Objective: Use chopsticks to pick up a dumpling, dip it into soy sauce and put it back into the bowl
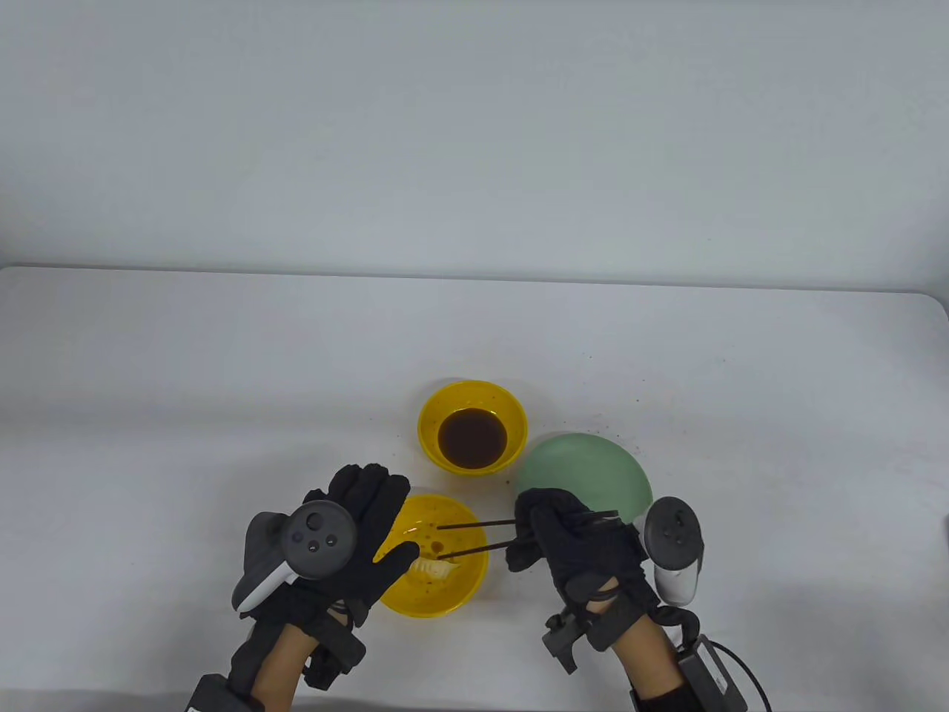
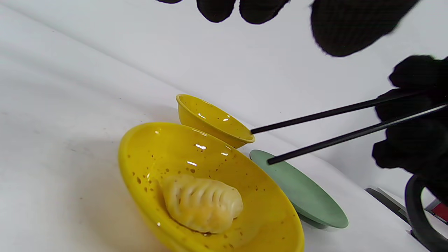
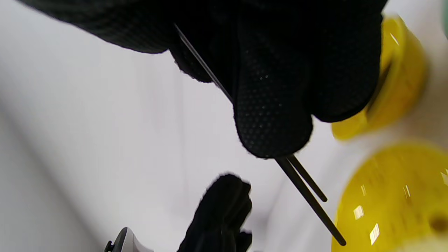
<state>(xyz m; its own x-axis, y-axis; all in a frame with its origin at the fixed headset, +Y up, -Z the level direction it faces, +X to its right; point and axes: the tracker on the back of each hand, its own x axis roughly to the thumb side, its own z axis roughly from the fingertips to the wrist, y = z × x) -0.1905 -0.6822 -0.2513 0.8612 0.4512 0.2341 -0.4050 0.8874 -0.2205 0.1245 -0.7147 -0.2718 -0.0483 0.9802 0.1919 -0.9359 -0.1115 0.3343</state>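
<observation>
A pale pleated dumpling point(image 1: 437, 569) point(image 2: 203, 204) lies in the near yellow bowl point(image 1: 445, 601) point(image 2: 140, 182). Behind it stands a smaller yellow bowl point(image 1: 437, 411) point(image 2: 213, 120) with dark soy sauce point(image 1: 472, 437). My right hand point(image 1: 534, 535) grips a pair of black chopsticks point(image 1: 474, 535) point(image 2: 332, 112) point(image 3: 308, 199). Their tips stand apart above the dumpling bowl and hold nothing. My left hand point(image 1: 385, 519), fingers straight, hovers at that bowl's left rim; whether it touches the rim is hidden. Its fingertips point(image 2: 346, 28) hang high in the left wrist view.
A green plate point(image 1: 593, 467) point(image 2: 304, 196) lies to the right of both bowls, partly under my right hand. Small brown sauce spots dot the white table point(image 1: 667, 371) behind it. A cable and a device sit at the bottom right.
</observation>
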